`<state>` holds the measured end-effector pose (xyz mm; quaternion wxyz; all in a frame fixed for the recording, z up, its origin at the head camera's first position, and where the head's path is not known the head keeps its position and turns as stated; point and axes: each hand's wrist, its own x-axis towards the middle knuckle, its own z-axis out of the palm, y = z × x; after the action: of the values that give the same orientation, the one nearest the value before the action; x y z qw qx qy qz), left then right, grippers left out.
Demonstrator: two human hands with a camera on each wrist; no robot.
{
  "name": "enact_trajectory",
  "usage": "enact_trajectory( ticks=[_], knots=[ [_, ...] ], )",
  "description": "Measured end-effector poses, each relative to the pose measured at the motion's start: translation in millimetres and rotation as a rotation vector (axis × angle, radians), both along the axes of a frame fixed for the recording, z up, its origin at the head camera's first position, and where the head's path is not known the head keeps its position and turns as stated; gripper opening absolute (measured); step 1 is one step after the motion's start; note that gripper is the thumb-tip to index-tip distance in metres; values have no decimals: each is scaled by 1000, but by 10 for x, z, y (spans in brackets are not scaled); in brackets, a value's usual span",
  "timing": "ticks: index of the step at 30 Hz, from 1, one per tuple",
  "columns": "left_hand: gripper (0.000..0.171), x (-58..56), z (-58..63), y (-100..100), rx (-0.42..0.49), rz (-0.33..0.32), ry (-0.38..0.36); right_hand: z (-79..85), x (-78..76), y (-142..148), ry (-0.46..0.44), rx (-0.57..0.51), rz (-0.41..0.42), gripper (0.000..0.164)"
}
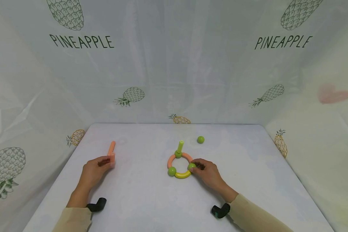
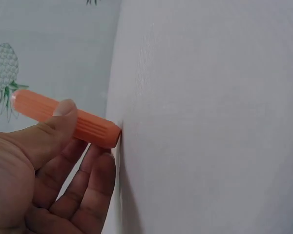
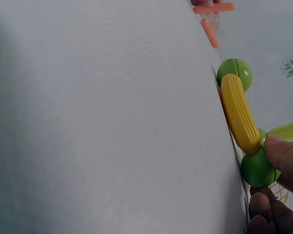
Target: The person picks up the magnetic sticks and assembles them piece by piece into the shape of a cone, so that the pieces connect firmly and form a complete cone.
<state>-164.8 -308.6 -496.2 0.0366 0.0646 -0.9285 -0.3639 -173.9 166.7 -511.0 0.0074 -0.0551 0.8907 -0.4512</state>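
Note:
My left hand (image 1: 95, 171) pinches an orange ridged rod (image 2: 90, 124) between thumb and fingers, one end of it close to the table top. A second orange rod (image 1: 111, 147) lies on the table just beyond that hand. In the middle is a ring built from two orange curved pieces (image 1: 171, 161), a yellow curved piece (image 1: 182, 175) and three green balls. From the ring's far ball (image 1: 178, 154) a light green rod (image 1: 180, 146) sticks out. My right hand (image 1: 208, 174) pinches the ring's right ball (image 3: 258, 168), beside the yellow piece's end.
A loose green ball (image 1: 200, 140) sits on the white table (image 1: 145, 206) behind the ring, to its right. Pineapple-printed sheeting (image 1: 174, 64) rises along the table's back and sides. Each wrist carries a black camera mount.

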Motion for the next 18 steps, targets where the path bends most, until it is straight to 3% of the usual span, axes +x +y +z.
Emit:
enact_trajectory(
  ticks=[4,14,18],
  knots=[
    [55,-9,-3,23,31,19,8,1,2,-1,-1,3,0,27],
    [65,-1,-1,31,90,46,-60,38,16,6,-2,22,11,28],
    [65,6,6,55,104,39,-41,37,19,6,-3,16,13,28]
  ],
)
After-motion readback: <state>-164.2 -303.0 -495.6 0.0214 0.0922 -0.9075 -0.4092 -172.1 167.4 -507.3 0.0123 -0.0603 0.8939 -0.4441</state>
